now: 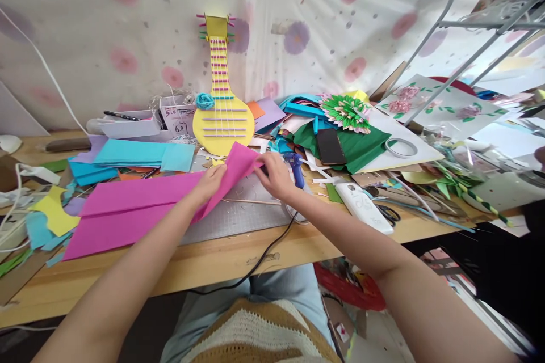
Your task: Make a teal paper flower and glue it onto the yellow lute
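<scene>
A long sheet of bright pink paper (128,210) lies folded across the wooden table (221,261), over a grey cutting mat (247,210). My left hand (208,184) pinches the pink paper near its right end, fingers closed on the fold. My right hand (275,176) grips the paper's raised right corner, just left of a blue glue gun (297,169). A black cord (264,255) runs from the glue gun over the table's front edge.
A yellow paper guitar (221,96) stands against the floral cloth. Turquoise paper sheets (140,156) lie at left. Green paper, a dark phone (330,146), a paper flower (344,113), a tape ring (400,147), a white remote (368,207) and scissors (389,214) crowd the right side.
</scene>
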`<state>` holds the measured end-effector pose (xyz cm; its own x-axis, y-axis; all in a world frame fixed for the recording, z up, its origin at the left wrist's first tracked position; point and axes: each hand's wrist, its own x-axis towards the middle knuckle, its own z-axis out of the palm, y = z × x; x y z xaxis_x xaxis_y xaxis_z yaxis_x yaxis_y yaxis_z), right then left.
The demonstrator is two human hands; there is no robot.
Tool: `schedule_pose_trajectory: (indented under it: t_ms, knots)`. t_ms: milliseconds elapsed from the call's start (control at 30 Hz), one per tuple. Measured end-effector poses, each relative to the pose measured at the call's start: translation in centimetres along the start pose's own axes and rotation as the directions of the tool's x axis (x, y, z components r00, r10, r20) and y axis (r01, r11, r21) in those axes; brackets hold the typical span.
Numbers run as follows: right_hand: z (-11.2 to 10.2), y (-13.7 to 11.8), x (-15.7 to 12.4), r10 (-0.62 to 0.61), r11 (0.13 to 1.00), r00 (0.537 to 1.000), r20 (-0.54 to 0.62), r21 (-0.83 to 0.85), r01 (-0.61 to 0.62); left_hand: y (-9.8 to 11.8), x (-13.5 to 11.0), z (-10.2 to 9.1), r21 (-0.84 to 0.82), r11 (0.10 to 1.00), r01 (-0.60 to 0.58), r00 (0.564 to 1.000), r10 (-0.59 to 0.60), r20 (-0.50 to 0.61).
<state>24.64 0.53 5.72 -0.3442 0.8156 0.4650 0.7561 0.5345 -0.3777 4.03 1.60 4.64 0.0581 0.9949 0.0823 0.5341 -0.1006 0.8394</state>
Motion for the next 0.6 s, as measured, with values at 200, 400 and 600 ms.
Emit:
schedule_pose_trajectory:
  t_ms: [200, 400, 600]
  knots:
    - [0.8, -0.3, -1.3, -0.076, 0.974, 0.745, 0.663, -0.111, 0.198, -0.4, 0.3, -0.6, -0.163, 0.981, 0.101, 0.993, -0.11, -0.043]
    - [-1.6, -0.3, -0.6, -0.13, 0.979, 0.605, 0.786, 0.004, 0.206, -1.5, 0.8, -0.9, -0.17, 0.982, 0.087, 0.995, -0.094, -0.034]
    - [-4.1, -0.4, 0.1, -0.255, 0.829, 0.688, 0.679, 0.52, -0.207, -1.6, 0.2, -0.5, 0.07, 0.997, -0.031, 0.992, 0.022, 0.123]
